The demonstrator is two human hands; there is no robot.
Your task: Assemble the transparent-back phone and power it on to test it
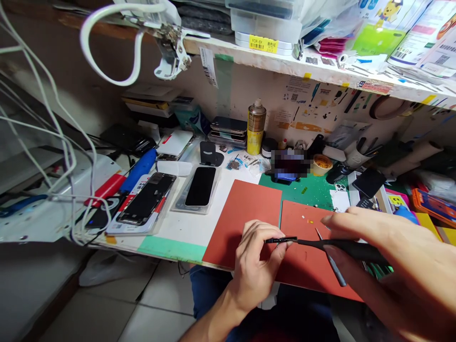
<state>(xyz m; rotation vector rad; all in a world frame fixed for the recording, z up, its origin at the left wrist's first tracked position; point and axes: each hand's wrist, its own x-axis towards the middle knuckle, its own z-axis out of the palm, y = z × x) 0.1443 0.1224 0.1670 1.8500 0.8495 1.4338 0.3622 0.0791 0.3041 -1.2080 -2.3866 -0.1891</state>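
Between thumb and fingers, my left hand (254, 254) pinches a small, narrow black part (276, 240), whose exact kind I cannot make out. From the right, my right hand (402, 256) grips black tweezers (342, 247); their thin tip meets the right end of that part. Both hands are above two reddish-brown mats (245, 209). A slim metal pointed tool (337, 270) lies on the right mat, partly below the tweezers. Tiny white and yellow bits (311, 222) are scattered near the top of this mat.
Left on the bench are a phone (200, 186) and a removed phone screen (147, 198). A yellow spray can (255, 127) stands at the back, near a bowl of rubber bands (322, 164). White cables (73, 156) hang at left; a loaded shelf (285, 61) runs overhead.
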